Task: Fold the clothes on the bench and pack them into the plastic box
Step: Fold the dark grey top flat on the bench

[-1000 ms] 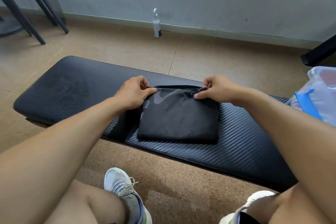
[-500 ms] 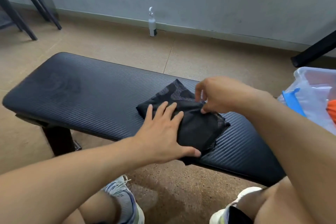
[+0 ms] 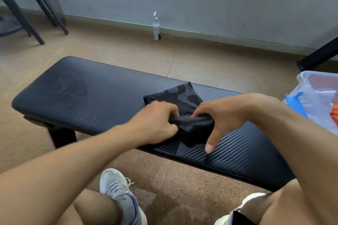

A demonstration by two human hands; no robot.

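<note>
A: Where is the cloth?
B: The black cloth (image 3: 184,97) lies folded on the dark padded surface (image 3: 87,97), right of the frame's centre.

A: And the hands?
B: The left hand (image 3: 155,120) has its grip clamped on the cloth's near fold. The right hand (image 3: 217,115) arches over the same fold, fingers spread and bent, thumb pointing down to the surface; whether it pinches the cloth I cannot tell.

A: The box?
B: The clear plastic box (image 3: 311,82) sits at the right edge.
</note>
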